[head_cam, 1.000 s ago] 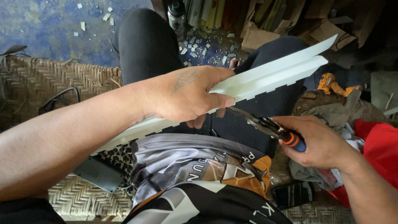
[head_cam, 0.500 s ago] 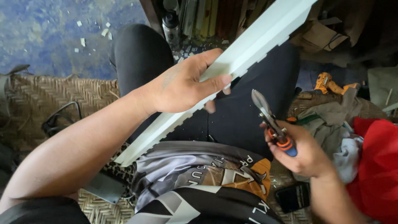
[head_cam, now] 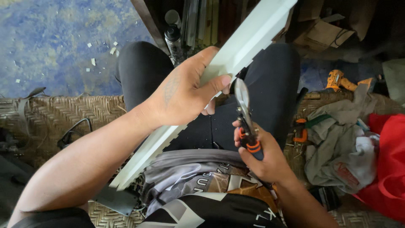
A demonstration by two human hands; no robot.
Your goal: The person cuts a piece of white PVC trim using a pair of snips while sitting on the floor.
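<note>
Since a second ago I have swung the pale strip (head_cam: 236, 55) from nearly level to steeply slanted, its far end now up and away to the right, and my right hand (head_cam: 263, 154) has lifted the snips (head_cam: 244, 112) so their blades point upward at it.

Nearest to me, my right hand is clamped round the orange and black handles of the snips, just right of my lap. The blades look nearly together, though I cannot tell whether a gap is left at the tip. Just beyond and to the left, my left hand (head_cam: 185, 90) is wrapped tight on the strip at about its middle, thumb along the notched edge.

What matters is this: the strip's long axis runs from low left by my elbow to high right, and its notched edge faces down and right, toward the snips. The blade tip stands just beside that edge, right below my left thumb, close but seemingly not touching. My right hand is the nearer one to that edge.

Farther right of the snips lie crumpled rags (head_cam: 337, 139), a red cloth (head_cam: 388, 169) and an orange drill (head_cam: 337, 80), and beyond my knees a dark bottle (head_cam: 174, 40). The strip's far end is cut off by the frame, and its near end is partly hidden behind my forearm.
</note>
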